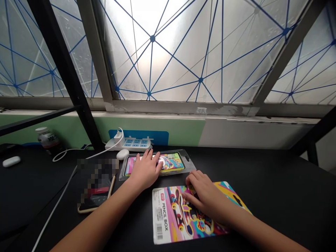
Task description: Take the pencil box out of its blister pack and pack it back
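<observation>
My left hand (147, 169) lies with spread fingers on a clear plastic blister pack (188, 161). Inside that pack, a colourful pencil box (174, 161) shows, partly covered by the fingers. My right hand (207, 192) rests on a bright printed backing card (183, 220) marked "PENCIL BOX". Its thumb is apart from the bent fingers, which reach the card's far edge. The card lies flat on the black table, nearer to me than the blister pack and apart from it.
A white power strip (136, 142) with a plugged-in charger stands by the wall. Its white cable (60, 199) crosses the table at left. A white earbud case (122, 154), a blurred-out phone-like item (101, 199), a bottle (49, 140) and a black metal frame (70, 75) are also there.
</observation>
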Action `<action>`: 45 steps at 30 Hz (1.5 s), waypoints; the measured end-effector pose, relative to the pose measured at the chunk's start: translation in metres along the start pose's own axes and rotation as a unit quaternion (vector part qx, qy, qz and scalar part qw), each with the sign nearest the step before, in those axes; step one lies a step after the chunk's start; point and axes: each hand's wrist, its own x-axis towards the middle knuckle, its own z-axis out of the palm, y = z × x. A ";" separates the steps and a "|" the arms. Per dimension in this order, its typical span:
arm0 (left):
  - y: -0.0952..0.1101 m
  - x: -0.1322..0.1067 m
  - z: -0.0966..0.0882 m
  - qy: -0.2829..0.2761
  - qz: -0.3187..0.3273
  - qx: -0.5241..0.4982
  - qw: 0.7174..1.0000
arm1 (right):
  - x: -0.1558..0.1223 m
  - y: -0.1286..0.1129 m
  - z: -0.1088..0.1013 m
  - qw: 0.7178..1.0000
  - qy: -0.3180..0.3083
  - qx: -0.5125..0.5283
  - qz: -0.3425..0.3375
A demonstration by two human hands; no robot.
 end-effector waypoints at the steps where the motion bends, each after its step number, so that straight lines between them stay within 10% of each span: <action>1: 0.000 0.000 -0.001 0.000 0.002 0.001 1.000 | 0.000 0.000 0.001 1.000 0.002 0.003 0.002; 13: 0.003 -0.002 -0.014 -0.042 0.016 -0.057 0.997 | -0.007 0.009 -0.013 0.994 0.004 0.084 0.073; 24: 0.018 -0.011 -0.013 -0.028 0.032 -0.093 0.995 | 0.014 0.139 -0.037 0.964 -0.104 0.157 0.189; 45: 0.019 -0.012 -0.008 -0.030 0.065 -0.045 0.996 | 0.014 0.144 -0.038 0.965 -0.016 0.118 0.234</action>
